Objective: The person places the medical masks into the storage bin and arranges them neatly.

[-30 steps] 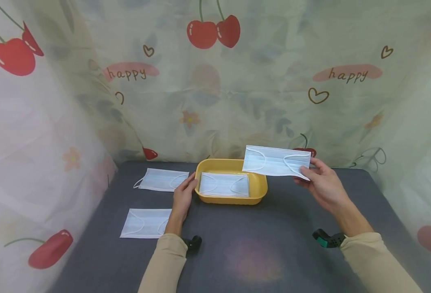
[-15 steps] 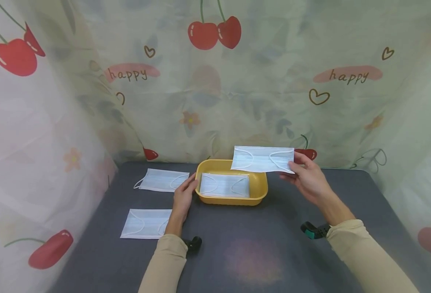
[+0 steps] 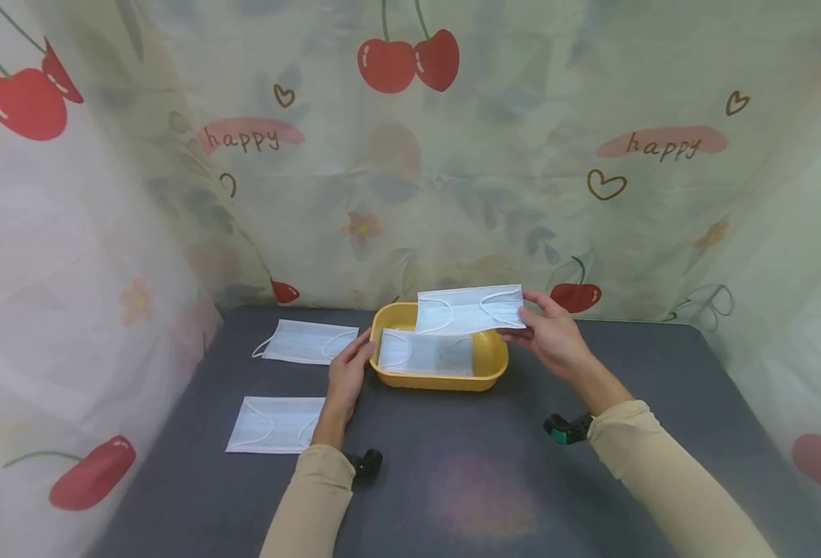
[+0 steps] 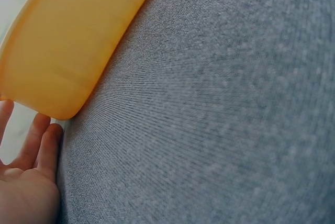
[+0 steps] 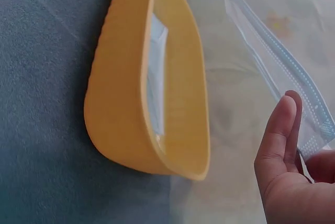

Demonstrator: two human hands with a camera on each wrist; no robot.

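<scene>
Holds a pale blue face mask [image 3: 469,308] up with the right hand [image 3: 553,341], pinching only its short right end, with the thumb in front and the fingers behind. Has its other end free, above a yellow plastic tray [image 3: 445,383] near the middle of the table's [image 3: 487,480] far edge, not touching it. Touches the left end of the tray with the left hand [image 3: 346,380], with fingers a bit apart and nearly straight, not curled round anything. Shows a second mask [image 3: 420,358] lying flat in the tray, partly hidden by the held one. Shows also a third mask [image 3: 305,342] near the far left corner of the table, and a fourth mask [image 3: 270,425] by the left edge, closer in.

Looks very light, thin and soft. Might flop or bend at the free end if moved fast. Should not break if dropped, but may crease if squeezed hard. Probably not very slippery. Best to pinch gently by a short end or a corner, and not to pull by the ear loops [image 3: 482,304], to avoid twisting it.
</scene>
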